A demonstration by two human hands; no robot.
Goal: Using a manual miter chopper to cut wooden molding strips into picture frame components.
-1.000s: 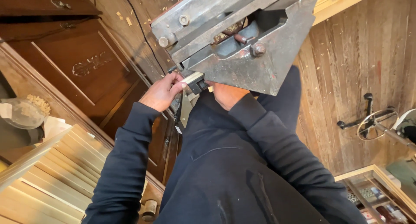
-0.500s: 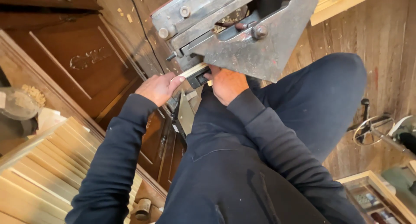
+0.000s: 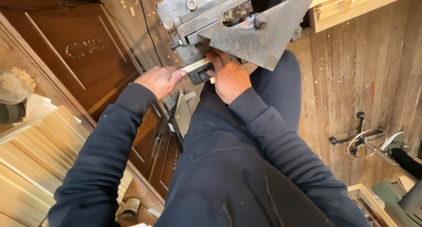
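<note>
**Head view: pale wood strip held at the mouth of a grey metal machine**

The left hand (image 3: 159, 81) is closed around the outer end of a pale wood strip (image 3: 196, 65), thumb along its top. The right hand (image 3: 229, 77) is pressed against the strip's other end, fingers curled under the overhanging plate of the grey metal machine (image 3: 246, 27); its fingertips are hidden, so the exact grip cannot be told. The hands stand apart, one at each end of the visible length.

The strip lies level, part of it under the machine's plate and touching a black block (image 3: 200, 73) just below it. By judgement the piece is partly fed in: a short length shows outside, and how much has been worked cannot be seen.

Outward: to the left, a stack of pale wood slats (image 3: 30, 161) lies beside a dark carved wood panel (image 3: 83, 51). Wood chips lie scattered on the plank floor (image 3: 351, 77). At right a metal handwheel (image 3: 362, 141) rests on the floor.

No packages or signs are visible. The only label-like thing is a small worn plate on the machine's top, too blurred to make out.
</note>
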